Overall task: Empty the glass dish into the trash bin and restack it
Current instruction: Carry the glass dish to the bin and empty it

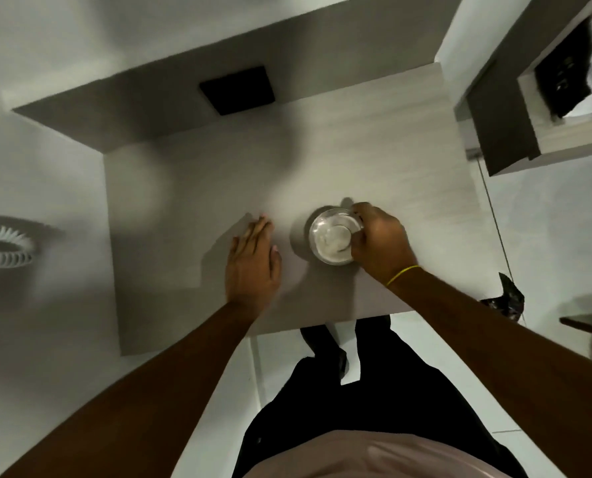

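A small round glass dish (331,236) stands on the pale table (191,208), right of its middle, with something whitish inside. My right hand (379,243) grips the dish at its right rim, fingers curled over the edge. My left hand (253,262) hovers flat just left of the dish, fingers together and stretched forward, holding nothing. No trash bin shows clearly; a dark crumpled bag (507,300) lies on the floor past the table's right edge.
A black square (237,89) sits on the dark far strip of the table. A cabinet or shelf unit (515,132) stands at the upper right. A white ribbed ring (3,244) lies on the floor at left. My legs stand at the table's near edge.
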